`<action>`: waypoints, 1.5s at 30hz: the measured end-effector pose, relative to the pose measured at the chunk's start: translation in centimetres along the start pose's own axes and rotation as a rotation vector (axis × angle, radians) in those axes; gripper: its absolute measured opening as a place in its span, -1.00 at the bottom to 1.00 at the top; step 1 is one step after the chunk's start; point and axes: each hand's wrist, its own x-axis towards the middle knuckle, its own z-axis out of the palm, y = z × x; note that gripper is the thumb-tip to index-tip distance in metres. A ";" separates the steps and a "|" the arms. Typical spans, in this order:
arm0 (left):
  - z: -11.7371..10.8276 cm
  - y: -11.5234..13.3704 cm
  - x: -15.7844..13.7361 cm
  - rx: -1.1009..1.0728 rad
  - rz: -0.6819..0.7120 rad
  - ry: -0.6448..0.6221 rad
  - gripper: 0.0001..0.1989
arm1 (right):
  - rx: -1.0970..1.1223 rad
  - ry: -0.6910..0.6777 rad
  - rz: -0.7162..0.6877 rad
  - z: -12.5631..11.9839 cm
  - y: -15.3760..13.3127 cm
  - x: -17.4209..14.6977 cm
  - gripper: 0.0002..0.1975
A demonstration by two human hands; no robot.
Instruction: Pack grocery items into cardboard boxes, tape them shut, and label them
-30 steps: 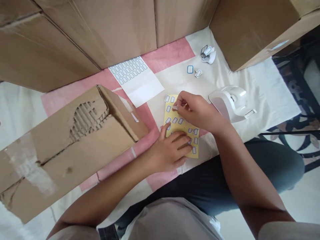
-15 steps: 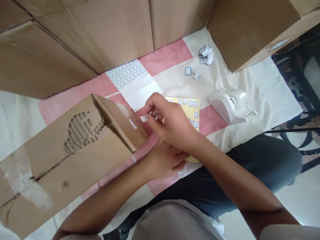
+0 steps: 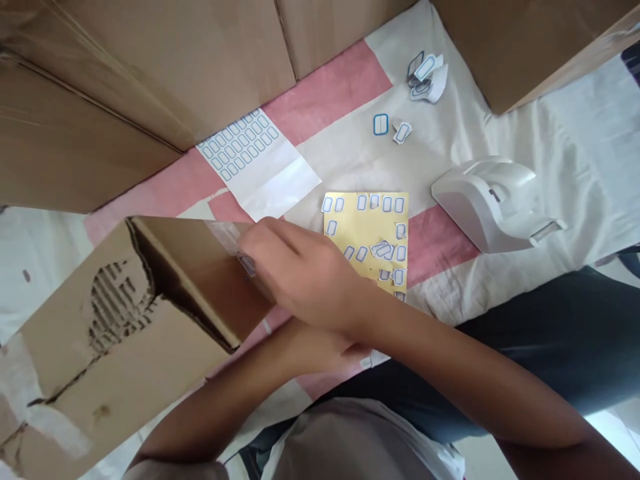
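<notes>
My right hand [image 3: 295, 273] is curled at the end face of a cardboard box [image 3: 165, 340], beside a small label [image 3: 247, 265] and a strip of clear tape. Its fingertips are hidden, so whatever is between them does not show. Under my right wrist lies my left hand [image 3: 320, 347], blurred and mostly covered, close to the lower part of a yellow sheet [image 3: 360, 230]. Small blue-edged stickers [image 3: 383, 250] are stuck along that sheet's edges and in a cluster. Beyond my hands is a white sheet [image 3: 295, 180] printed with rows of blue-outlined labels.
A white scanner-like device [image 3: 495, 207] rests on the pink and cream cloth [image 3: 345, 160] at right. Paper scraps [image 3: 427, 80] and loose label pieces [image 3: 401, 132] lie farther back. Large cartons [image 3: 200, 60] form a wall behind, with another carton [image 3: 530, 47] at the back right.
My right hand has moved left from above the yellow sheet to the box's end face. The white piece in its pinch is now hidden. The view has shifted, uncovering more of the yellow sheet.
</notes>
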 end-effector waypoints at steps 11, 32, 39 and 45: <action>-0.5 -0.3 0.1 -0.154 -0.018 -0.063 -0.63 | -0.083 0.114 -0.114 1.0 0.7 0.0 -0.73; 1.1 -1.2 -0.1 -0.177 0.089 0.072 -0.62 | 0.301 0.086 0.076 1.1 1.1 -0.8 -0.84; 1.2 -1.3 -0.1 -0.189 0.090 0.042 -0.62 | 0.225 0.102 0.091 1.1 1.1 -0.8 -0.88; 1.0 -1.2 0.0 -0.161 0.095 0.024 -0.61 | 0.209 0.064 0.014 1.4 1.2 -0.8 -0.82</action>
